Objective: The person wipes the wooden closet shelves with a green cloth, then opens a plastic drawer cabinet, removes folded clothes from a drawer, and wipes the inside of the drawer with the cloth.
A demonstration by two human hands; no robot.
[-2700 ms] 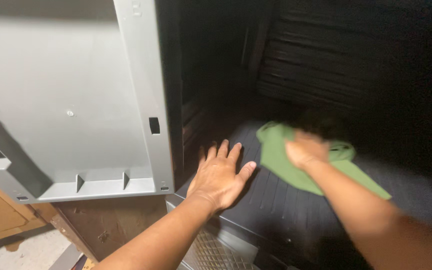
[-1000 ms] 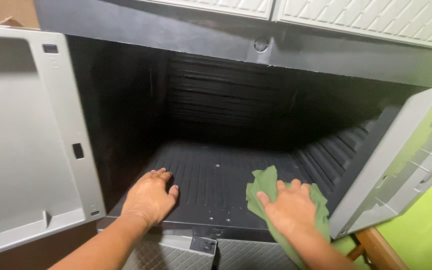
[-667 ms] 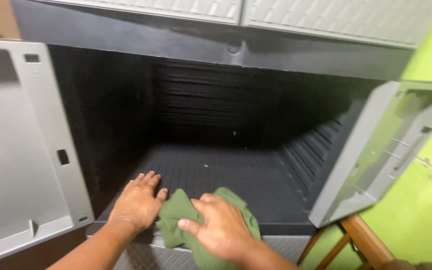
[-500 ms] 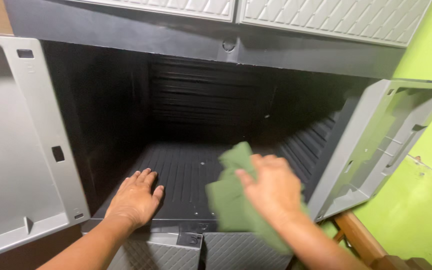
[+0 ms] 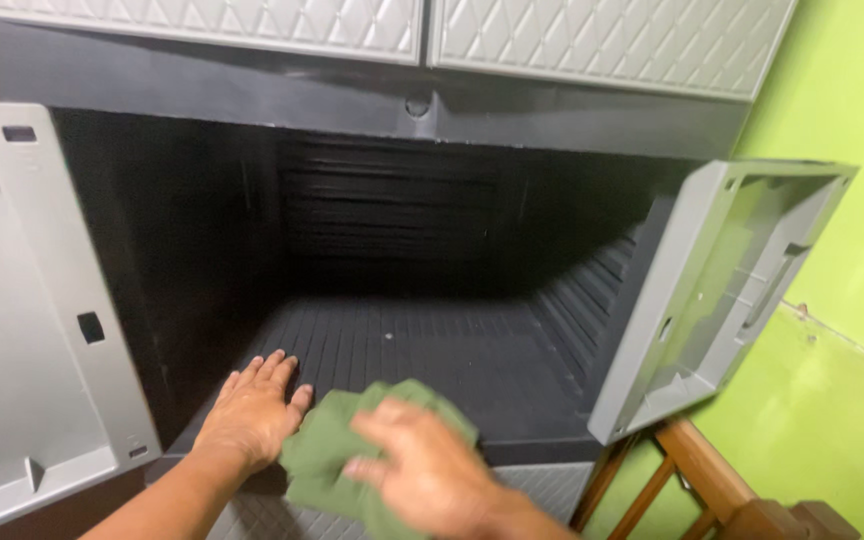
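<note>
Left hand (image 5: 250, 415): flat, fingers spread, braced on cabinet floor (image 5: 452, 350).
Right hand (image 5: 422, 470): fingers clutching green cloth (image 5: 327, 460) at front edge.
Progress: interior looks clean; front lip apparently remaining.

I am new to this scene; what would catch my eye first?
The open black cabinet fills the middle, its grey doors swung out to the left and right. At its front edge, the right hand presses a green cloth, and the left hand lies flat beside it. A bright green wall stands on the right.
</note>
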